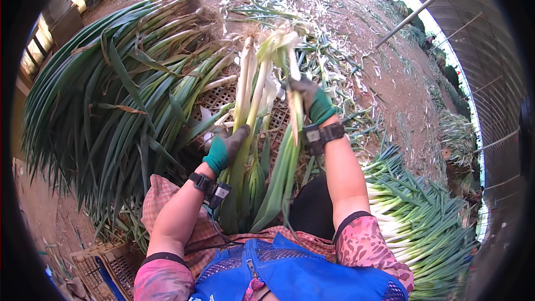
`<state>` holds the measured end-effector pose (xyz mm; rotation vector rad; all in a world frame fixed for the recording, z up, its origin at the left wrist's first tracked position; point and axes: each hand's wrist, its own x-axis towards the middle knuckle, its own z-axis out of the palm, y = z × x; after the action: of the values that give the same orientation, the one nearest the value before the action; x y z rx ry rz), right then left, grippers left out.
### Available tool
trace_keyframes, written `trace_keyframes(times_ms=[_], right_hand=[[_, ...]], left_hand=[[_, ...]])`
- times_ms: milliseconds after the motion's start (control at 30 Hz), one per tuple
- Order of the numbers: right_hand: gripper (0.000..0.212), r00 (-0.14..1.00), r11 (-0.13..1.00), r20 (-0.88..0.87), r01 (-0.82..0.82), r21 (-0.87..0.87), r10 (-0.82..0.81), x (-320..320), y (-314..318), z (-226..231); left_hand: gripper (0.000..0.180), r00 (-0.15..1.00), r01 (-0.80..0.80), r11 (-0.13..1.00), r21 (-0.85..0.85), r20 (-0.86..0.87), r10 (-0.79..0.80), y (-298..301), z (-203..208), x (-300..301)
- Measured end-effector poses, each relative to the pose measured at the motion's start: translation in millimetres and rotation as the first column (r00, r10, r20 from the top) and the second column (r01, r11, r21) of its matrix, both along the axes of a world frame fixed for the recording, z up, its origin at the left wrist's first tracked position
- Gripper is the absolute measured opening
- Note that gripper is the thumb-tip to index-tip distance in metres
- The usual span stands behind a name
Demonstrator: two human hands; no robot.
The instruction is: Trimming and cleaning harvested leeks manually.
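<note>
My left hand, in a dark-palmed green glove, is closed around the stalks of a few large green onions. They stand almost upright in front of my lap, with roots at the top and leaves hanging toward me. My right hand, gloved the same way, is closed on a strip of outer leaf just right of the stalks. At the top this pale layer is folded over and looks partly pulled away from the stalk. My right fingertips are partly hidden.
A heap of untrimmed green onions lies to the left, partly on a brown plastic crate. Cleaned green onions lie at my right. Peelings litter the dirt floor. Another crate stands lower left. A metal pole slants at upper right.
</note>
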<state>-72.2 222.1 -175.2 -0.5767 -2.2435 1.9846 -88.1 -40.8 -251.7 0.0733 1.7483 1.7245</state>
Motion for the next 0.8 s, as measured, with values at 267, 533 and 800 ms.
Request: trace_keyframes(times_ms=[267,533,800], right_hand=[[0.045,0.989,0.807,0.126,0.009,-0.590,0.081,60,-109,-67],[0.025,0.968,0.908,-0.045,-0.216,0.360,0.249,81,-122,-113],[0.036,0.862,0.402,-0.240,0.047,0.914,0.447,75,-82,-94]], left_hand=[[0.071,0.994,-0.066,0.997,-0.035,-0.086,0.063,-10,-41,-14],[0.054,0.900,-0.049,0.894,-0.446,-0.408,-0.155,-30,-9,-30],[0.050,0.957,-0.067,0.869,-0.491,-0.278,-0.083,-77,-60,-83]])
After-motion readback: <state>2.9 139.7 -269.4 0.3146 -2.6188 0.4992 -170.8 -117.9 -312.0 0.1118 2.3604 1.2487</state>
